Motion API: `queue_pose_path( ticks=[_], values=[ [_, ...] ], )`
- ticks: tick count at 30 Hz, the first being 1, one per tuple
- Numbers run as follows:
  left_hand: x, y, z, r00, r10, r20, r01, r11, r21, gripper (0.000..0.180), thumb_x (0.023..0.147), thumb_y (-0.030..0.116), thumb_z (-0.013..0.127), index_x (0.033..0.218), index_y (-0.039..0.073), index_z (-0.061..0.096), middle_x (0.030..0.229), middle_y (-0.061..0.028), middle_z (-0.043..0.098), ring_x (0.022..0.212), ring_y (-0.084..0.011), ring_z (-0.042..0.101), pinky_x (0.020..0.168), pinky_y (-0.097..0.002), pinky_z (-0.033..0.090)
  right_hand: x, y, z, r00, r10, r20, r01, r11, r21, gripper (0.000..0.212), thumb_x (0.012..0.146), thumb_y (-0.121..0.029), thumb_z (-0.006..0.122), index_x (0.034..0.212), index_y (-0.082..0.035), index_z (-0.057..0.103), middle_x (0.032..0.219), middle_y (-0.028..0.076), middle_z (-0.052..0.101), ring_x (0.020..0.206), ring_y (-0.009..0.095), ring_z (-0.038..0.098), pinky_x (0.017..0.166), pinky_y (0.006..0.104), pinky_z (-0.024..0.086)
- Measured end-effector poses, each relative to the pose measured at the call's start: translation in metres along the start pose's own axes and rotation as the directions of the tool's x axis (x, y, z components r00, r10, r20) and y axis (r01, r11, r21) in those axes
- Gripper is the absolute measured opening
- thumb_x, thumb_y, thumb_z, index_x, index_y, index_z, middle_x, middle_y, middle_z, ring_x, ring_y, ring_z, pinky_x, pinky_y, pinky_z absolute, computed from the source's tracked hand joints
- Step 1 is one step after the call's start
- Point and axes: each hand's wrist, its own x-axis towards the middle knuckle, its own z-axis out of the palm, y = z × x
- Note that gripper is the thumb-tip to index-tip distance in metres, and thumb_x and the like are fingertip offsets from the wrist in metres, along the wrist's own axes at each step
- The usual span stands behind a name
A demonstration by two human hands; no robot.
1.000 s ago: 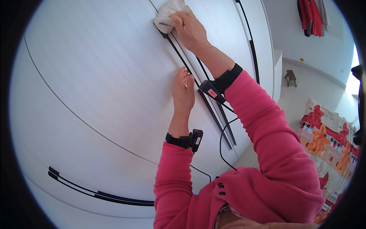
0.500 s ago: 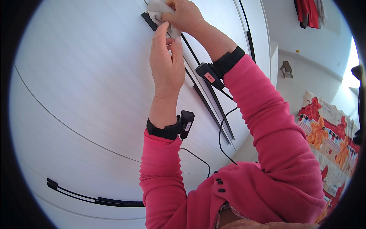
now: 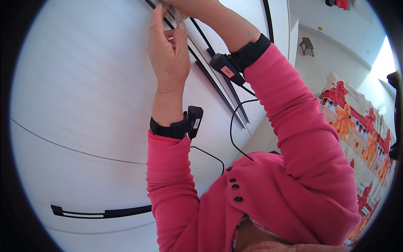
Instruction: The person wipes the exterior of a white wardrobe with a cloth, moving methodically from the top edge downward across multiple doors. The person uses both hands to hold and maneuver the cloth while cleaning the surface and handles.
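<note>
My right hand (image 3: pixel 195 6), partly cut off by the top edge of the head view, is closed on a whitish cloth (image 3: pixel 180 17). It presses the cloth to the white cabinet front (image 3: pixel 96 80), along a long black handle strip (image 3: pixel 216 86). Just to the left, my left hand (image 3: pixel 170 59) is raised with its fingers apart. Its thumb tip is close to the hanging end of the cloth; whether they touch I cannot tell. Each wrist wears a black strap with a small black box.
Another black handle (image 3: pixel 103 212) runs across a drawer front at lower left. Black cables (image 3: pixel 235 140) hang from the wrist boxes. To the right are a small wooden stool (image 3: pixel 307 45), a bed with a leaf-patterned cover (image 3: pixel 350 122), and red clothing (image 3: pixel 343 4) at the wall.
Both hands have shifted up and slightly left in the picture with the cloth, so the right hand is now partly out of frame. The bed and stool also sit higher in view.
</note>
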Motion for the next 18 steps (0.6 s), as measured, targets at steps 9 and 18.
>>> queue_pose_path(
  ticks=[9,18],
  values=[
    [-0.062,-0.026,0.013,0.980,-0.183,-0.077,0.169,0.973,-0.160,0.030,0.098,0.005,0.057,0.126,-0.003,0.051,0.106,-0.0111,0.062,0.073,-0.0137,0.060,0.069,-0.0270,0.050,-0.104,0.056,0.017,0.995,0.096,-0.036,-0.099,0.992,-0.073,0.031,0.084,-0.026,0.068,0.106,-0.005,0.059,0.100,0.012,0.068,0.085,0.033,0.067,0.075,0.0413,0.053],
    [-0.078,-0.040,0.022,0.949,-0.294,0.118,0.315,0.913,-0.259,0.032,0.102,0.007,0.052,0.133,-0.003,0.049,0.119,-0.0134,0.064,0.078,-0.0126,0.063,0.072,-0.0259,0.051,-0.209,0.110,0.027,0.990,0.135,-0.047,-0.139,0.987,-0.084,0.026,0.086,-0.019,0.070,0.106,-0.010,0.055,0.101,0.010,0.064,0.087,0.031,0.066,0.074,0.0387,0.054]
  ],
)
